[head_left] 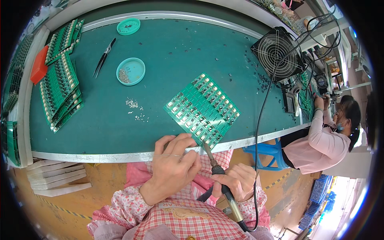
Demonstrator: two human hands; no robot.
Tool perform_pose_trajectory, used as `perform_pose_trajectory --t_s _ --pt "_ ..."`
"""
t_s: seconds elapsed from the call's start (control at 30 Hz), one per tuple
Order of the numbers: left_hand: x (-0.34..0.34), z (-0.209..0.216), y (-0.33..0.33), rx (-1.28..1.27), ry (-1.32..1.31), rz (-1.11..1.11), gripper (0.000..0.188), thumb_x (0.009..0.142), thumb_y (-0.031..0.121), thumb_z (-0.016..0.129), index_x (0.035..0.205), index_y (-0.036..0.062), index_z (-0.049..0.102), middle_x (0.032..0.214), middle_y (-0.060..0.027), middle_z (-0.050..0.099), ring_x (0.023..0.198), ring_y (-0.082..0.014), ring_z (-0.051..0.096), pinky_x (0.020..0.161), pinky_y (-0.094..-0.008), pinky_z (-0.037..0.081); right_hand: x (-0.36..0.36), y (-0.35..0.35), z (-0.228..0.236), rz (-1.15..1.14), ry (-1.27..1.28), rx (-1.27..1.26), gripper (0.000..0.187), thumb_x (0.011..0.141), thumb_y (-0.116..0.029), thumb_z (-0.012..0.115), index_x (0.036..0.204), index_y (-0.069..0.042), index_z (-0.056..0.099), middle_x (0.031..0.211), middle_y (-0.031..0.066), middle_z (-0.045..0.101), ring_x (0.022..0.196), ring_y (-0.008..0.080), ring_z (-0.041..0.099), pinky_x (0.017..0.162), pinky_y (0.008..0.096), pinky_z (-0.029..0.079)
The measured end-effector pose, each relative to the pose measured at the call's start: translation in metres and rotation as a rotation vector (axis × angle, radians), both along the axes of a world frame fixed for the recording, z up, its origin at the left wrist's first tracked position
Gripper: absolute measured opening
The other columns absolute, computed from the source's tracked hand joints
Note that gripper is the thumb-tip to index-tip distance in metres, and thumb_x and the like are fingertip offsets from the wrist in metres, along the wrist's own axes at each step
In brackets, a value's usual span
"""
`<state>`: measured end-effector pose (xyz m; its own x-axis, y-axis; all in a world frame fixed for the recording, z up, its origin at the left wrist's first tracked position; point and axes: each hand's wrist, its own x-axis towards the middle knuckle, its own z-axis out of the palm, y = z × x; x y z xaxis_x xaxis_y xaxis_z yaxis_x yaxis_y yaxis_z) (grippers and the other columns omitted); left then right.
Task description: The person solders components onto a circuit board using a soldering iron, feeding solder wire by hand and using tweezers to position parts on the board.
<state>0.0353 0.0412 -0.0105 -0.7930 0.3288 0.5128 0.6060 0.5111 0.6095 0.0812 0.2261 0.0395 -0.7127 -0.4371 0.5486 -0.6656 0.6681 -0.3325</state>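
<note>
A green circuit board panel (203,110) with rows of white and black parts lies at a slant near the table's front edge. In my right hand (239,182) is a soldering iron (218,170), its tip reaching the panel's near corner. Thin solder wire (170,155) runs through the closed fingers of my left hand (174,164), which is beside that same corner. The exact contact between wire, tip and board is too small to make out.
Left are stacked circuit boards (60,90), an orange-red block (39,65), tweezers (105,57) and two round dishes (139,65) (128,26). Small white parts (136,109) lie loose. Right stands a fan (277,54); a black cable (262,108) crosses the edge. A co-worker (330,136) sits beyond.
</note>
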Motion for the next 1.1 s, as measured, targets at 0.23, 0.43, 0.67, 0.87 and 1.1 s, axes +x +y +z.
perform_pose_trajectory --t_s 0.23,0.43,0.67,0.87,1.1 --pt "0.000 0.002 -0.001 0.000 -0.006 -0.009 0.018 0.071 0.004 0.073 0.070 0.0078 0.055 0.100 -0.0062 0.065 0.102 -0.0251 0.067 0.089 -0.0426 0.043 0.001 0.002 -0.004 -0.028 -0.023 -0.069 0.028 0.066 0.000 0.073 0.092 -0.004 0.064 0.053 -0.0012 0.049 0.041 0.0135 0.048 0.041 0.0259 0.034" --pt "-0.002 0.007 -0.002 0.039 -0.044 -0.031 0.016 0.070 0.003 0.072 0.069 0.0064 0.056 0.099 -0.0070 0.066 0.098 -0.0249 0.067 0.086 -0.0422 0.044 0.002 0.015 0.000 -0.142 -0.092 -0.348 0.012 0.080 -0.002 0.068 0.089 -0.002 0.060 0.060 0.0045 0.062 0.044 0.0169 0.057 0.043 0.0296 0.046" --pt "-0.006 0.009 -0.001 0.034 -0.037 -0.034 0.015 0.069 0.003 0.072 0.069 0.0058 0.057 0.098 -0.0075 0.066 0.094 -0.0258 0.066 0.084 -0.0418 0.044 0.004 0.021 -0.006 -0.193 -0.114 -0.422 0.012 0.082 -0.004 0.068 0.091 -0.002 0.059 0.061 0.0062 0.064 0.045 0.0174 0.058 0.044 0.0297 0.048" --pt "-0.007 0.008 0.002 -0.011 -0.024 -0.028 0.017 0.068 0.004 0.073 0.069 0.0065 0.056 0.099 -0.0066 0.066 0.094 -0.0248 0.065 0.083 -0.0424 0.043 -0.004 0.015 -0.005 -0.075 -0.108 -0.360 0.016 0.078 0.001 0.069 0.092 -0.002 0.061 0.061 0.0061 0.063 0.044 0.0178 0.057 0.043 0.0294 0.045" --pt "-0.007 0.007 0.004 -0.021 -0.012 -0.013 0.019 0.068 0.004 0.073 0.069 0.0072 0.055 0.099 -0.0054 0.066 0.093 -0.0245 0.065 0.082 -0.0424 0.042 -0.002 0.009 -0.007 -0.128 -0.040 -0.243 0.012 0.088 -0.014 0.064 0.090 -0.004 0.058 0.054 0.0015 0.055 0.041 0.0156 0.050 0.043 0.0298 0.040"
